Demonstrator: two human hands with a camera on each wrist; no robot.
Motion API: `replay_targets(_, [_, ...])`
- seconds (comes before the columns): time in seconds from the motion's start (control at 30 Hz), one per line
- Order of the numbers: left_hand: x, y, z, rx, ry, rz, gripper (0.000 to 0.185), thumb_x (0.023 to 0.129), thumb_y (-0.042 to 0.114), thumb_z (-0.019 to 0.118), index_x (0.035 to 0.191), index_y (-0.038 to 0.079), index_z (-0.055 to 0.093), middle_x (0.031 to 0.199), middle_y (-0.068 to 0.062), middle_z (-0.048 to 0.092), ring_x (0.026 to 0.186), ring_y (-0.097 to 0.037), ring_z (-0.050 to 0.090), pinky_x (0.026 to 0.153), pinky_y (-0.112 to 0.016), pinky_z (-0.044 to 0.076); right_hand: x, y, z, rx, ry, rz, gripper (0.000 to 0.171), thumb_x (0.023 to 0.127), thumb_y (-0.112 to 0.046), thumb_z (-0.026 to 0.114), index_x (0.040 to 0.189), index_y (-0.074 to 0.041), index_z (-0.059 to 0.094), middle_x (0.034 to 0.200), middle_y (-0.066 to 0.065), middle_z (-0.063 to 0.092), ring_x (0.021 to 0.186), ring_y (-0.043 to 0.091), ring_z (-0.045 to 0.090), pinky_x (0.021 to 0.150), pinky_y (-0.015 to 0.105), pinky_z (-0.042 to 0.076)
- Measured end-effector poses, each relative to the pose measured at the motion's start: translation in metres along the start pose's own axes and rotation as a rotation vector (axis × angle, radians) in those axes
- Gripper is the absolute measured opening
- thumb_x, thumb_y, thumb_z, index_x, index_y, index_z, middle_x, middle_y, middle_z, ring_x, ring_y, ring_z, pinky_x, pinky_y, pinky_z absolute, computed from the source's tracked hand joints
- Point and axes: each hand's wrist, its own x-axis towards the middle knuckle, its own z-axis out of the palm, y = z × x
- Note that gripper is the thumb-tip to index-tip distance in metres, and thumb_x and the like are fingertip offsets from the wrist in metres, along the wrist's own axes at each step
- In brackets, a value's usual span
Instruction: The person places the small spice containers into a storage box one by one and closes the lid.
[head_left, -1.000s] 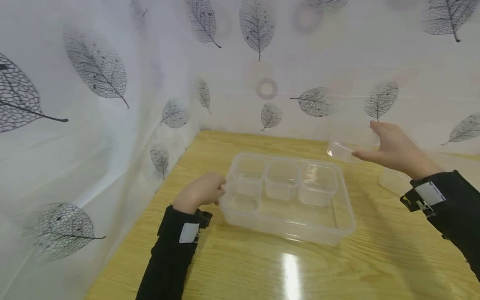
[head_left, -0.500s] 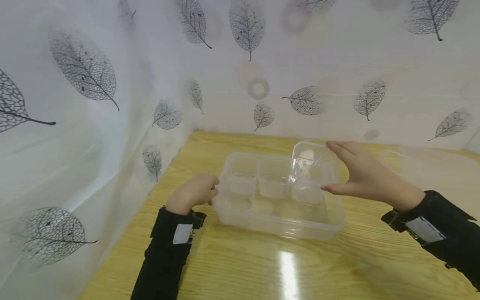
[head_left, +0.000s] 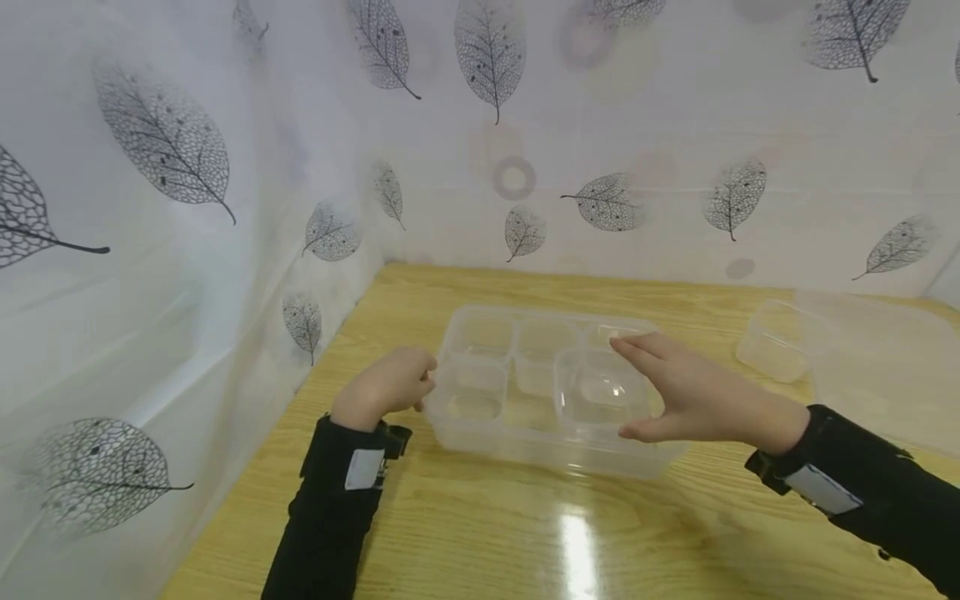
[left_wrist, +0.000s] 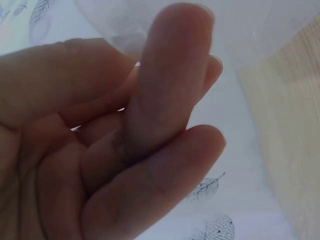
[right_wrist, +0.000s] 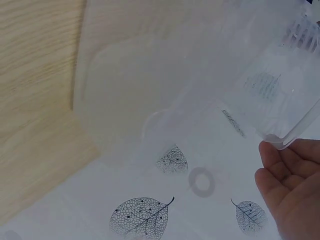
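Note:
A large clear plastic box (head_left: 517, 443) stands on the table with several small clear containers in it along the back and at the front left. My left hand (head_left: 386, 387) holds the box's left rim; in the left wrist view its fingers (left_wrist: 170, 85) curl against the blurred box edge (left_wrist: 260, 30). Over the front right part of the box, my right hand (head_left: 693, 396) holds a small clear container (head_left: 592, 400) between thumb and fingers. The right wrist view shows the fingertips at a corner of this container (right_wrist: 280, 95).
One more small clear container (head_left: 774, 340) sits on the wooden table (head_left: 450, 525) at the right. Beside it lies a flat translucent lid-like sheet (head_left: 892, 367). A leaf-patterned white curtain (head_left: 450, 208) borders the table at the back and left.
My right hand has carried the small container from the back right, leftward and toward me, down over the box's front right part. The left hand stays on the left rim.

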Motion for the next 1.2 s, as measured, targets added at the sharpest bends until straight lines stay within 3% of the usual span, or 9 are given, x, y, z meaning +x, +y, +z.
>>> replay_targets(0.33, [0.001, -0.002, 0.000, 0.000, -0.004, -0.015, 0.011, 0.087, 0.001, 0.046, 0.084, 0.000, 0.057, 0.072, -0.006, 0.054, 0.058, -0.013, 0.056, 0.053, -0.026, 0.040, -0.009, 0.004, 0.017, 0.092, -0.173, 0.125, 0.089, 0.072, -0.052, 0.064, 0.127, 0.012, 0.036, 0.123, 0.025, 0.041, 0.106, 0.035, 0.047, 0.082, 0.044, 0.042])
replay_targets(0.53, [0.001, -0.002, 0.001, 0.009, -0.005, -0.017, 0.011, 0.086, 0.001, 0.047, 0.083, 0.000, 0.057, 0.070, -0.005, 0.055, 0.057, -0.012, 0.055, 0.052, -0.026, 0.040, -0.012, 0.007, 0.021, 0.116, -0.226, 0.166, 0.089, 0.073, -0.055, 0.060, 0.128, 0.010, 0.036, 0.125, 0.025, 0.040, 0.107, 0.035, 0.046, 0.083, 0.044, 0.042])
replay_targets(1.0, [0.002, -0.001, 0.000, 0.001, -0.004, -0.005, 0.014, 0.086, 0.001, 0.046, 0.075, 0.002, 0.053, 0.067, -0.005, 0.053, 0.057, -0.013, 0.055, 0.051, -0.026, 0.040, -0.014, 0.007, 0.022, 0.196, -0.260, 0.192, 0.085, 0.078, -0.051, 0.058, 0.131, 0.010, 0.031, 0.129, 0.025, 0.036, 0.113, 0.036, 0.041, 0.086, 0.046, 0.039])
replay_targets(1.2, [0.002, -0.001, 0.001, 0.009, -0.007, -0.003, 0.015, 0.086, 0.001, 0.047, 0.073, 0.003, 0.053, 0.065, -0.005, 0.052, 0.056, -0.012, 0.055, 0.050, -0.025, 0.039, -0.018, 0.008, 0.025, 0.176, -0.247, 0.179, 0.082, 0.079, -0.050, 0.058, 0.131, 0.009, 0.033, 0.130, 0.025, 0.036, 0.115, 0.036, 0.040, 0.088, 0.047, 0.037])
